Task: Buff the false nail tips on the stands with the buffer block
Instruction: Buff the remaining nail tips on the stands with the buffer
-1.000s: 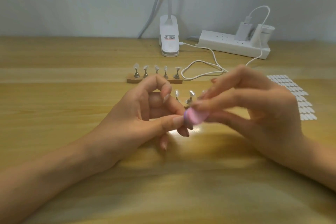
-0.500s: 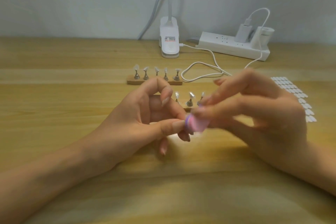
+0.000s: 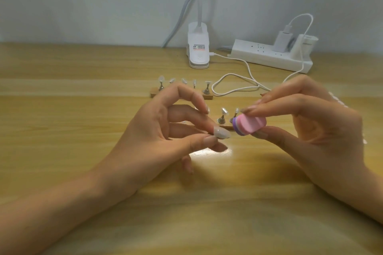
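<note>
Pinching one false nail tip (image 3: 222, 133) in our left hand (image 3: 157, 141) above the table (image 3: 62, 109), we are gripping the buffer block (image 3: 250, 124) in our right hand (image 3: 310, 130), just beside it. Its long axis is running left-right, purple end facing the tip. Beyond, near stand (image 3: 221, 119) and far stand (image 3: 154, 92) are holding tips; probably mid-task, finish unreadable.

Pulled the buffer block (image 3: 249, 126) off the false nail tip (image 3: 222, 132) toward 3 o'clock, and slightly toward 12, in the right hand (image 3: 310, 130). Broke the contact seen a second ago: now just beside, not touching. Turned the block to show a pink long face and a banded purple end. Uncovered the translucent tip, earlier hidden behind the block, pinched at the fingertips of the left hand (image 3: 157, 136).
</note>
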`<state>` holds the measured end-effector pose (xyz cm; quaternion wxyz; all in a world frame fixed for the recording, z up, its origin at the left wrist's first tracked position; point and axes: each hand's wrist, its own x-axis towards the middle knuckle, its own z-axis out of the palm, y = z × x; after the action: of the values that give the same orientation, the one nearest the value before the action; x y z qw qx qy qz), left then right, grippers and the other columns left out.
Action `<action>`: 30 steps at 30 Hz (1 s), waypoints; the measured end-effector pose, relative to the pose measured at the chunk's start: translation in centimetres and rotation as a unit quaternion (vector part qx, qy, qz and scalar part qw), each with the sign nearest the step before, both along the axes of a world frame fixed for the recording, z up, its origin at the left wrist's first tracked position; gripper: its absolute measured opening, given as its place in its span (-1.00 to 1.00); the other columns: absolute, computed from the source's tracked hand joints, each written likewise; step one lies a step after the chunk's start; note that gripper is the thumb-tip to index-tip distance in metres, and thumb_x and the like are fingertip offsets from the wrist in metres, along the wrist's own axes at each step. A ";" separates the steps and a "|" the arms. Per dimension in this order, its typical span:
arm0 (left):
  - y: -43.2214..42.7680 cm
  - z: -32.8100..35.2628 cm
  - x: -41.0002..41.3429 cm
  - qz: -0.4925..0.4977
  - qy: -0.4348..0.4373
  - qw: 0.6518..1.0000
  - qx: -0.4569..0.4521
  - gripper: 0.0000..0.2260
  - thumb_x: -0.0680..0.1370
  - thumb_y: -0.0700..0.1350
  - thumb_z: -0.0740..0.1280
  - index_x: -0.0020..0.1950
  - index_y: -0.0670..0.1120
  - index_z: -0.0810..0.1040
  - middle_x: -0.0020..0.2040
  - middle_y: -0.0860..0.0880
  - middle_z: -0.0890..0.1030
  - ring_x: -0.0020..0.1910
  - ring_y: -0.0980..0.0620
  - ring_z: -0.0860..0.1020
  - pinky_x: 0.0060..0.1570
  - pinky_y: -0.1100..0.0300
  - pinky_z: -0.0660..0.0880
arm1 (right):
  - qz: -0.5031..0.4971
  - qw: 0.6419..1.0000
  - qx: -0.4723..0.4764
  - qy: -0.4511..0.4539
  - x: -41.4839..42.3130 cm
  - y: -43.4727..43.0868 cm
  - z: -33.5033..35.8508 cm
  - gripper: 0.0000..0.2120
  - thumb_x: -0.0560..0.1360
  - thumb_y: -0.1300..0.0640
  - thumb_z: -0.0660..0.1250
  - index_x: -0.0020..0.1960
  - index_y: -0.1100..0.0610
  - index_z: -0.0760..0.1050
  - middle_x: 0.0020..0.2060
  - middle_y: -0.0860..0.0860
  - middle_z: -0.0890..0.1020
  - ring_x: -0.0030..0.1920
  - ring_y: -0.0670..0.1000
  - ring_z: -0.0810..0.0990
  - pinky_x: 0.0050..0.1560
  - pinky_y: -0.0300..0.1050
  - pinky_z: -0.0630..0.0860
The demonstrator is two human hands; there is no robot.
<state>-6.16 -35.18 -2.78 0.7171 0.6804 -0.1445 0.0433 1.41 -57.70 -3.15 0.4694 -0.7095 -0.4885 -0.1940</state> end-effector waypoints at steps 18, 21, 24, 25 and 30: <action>-0.1 -0.5 0.0 0.071 -0.056 0.991 0.098 -0.65 0.35 -0.05 0.52 0.03 0.07 0.45 -0.27 0.02 0.66 -0.27 0.12 0.63 -0.58 0.20 0.44 | -0.004 0.997 -0.077 -0.029 -1.4 1.1 0.5 -0.83 0.49 0.12 0.45 0.07 0.06 0.62 -0.03 0.01 0.59 0.01 -0.02 0.63 0.03 -0.09 0.57; -0.2 -0.4 0.0 0.081 -0.067 0.988 0.110 -0.66 0.36 -0.04 0.52 0.01 0.10 0.44 -0.28 0.03 0.66 -0.24 0.10 0.64 -0.59 0.23 0.41 | -0.004 0.997 -0.075 -0.032 -1.4 1.2 0.6 -0.85 0.49 0.12 0.45 0.06 0.06 0.63 -0.03 -0.01 0.59 0.00 -0.05 0.63 0.04 -0.10 0.57; -0.2 -0.3 -0.2 0.094 -0.078 0.984 0.131 -0.67 0.36 -0.01 0.51 0.00 0.10 0.44 -0.28 0.06 0.66 -0.24 0.15 0.65 -0.58 0.15 0.40 | 0.005 0.998 -0.067 -0.016 -1.6 1.4 0.6 -0.87 0.48 0.12 0.45 0.03 0.07 0.63 -0.05 0.00 0.60 -0.01 -0.03 0.64 0.01 -0.06 0.57; -0.3 -0.3 -0.2 0.094 -0.084 0.983 0.137 -0.69 0.37 -0.01 0.51 0.00 0.10 0.44 -0.27 0.06 0.67 -0.24 0.16 0.65 -0.56 0.12 0.42 | 0.016 0.996 -0.078 -0.029 -1.7 1.5 0.5 -0.88 0.48 0.13 0.47 0.01 0.09 0.64 -0.04 -0.01 0.60 -0.02 -0.05 0.63 0.02 -0.09 0.57; -0.4 -0.4 -0.2 0.111 -0.100 0.977 0.152 -0.67 0.37 -0.07 0.54 -0.02 0.11 0.43 -0.28 0.08 0.65 -0.23 0.13 0.65 -0.49 0.23 0.40 | -0.003 0.998 -0.060 -0.014 -1.6 1.7 0.9 -0.85 0.45 0.15 0.52 0.01 0.10 0.63 -0.07 0.03 0.61 -0.03 -0.04 0.64 -0.01 -0.06 0.57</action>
<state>-6.35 -35.54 -3.14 0.5783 0.7853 -0.1437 0.1679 -0.23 -56.05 -2.26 0.4179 -0.7353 -0.5038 -0.1757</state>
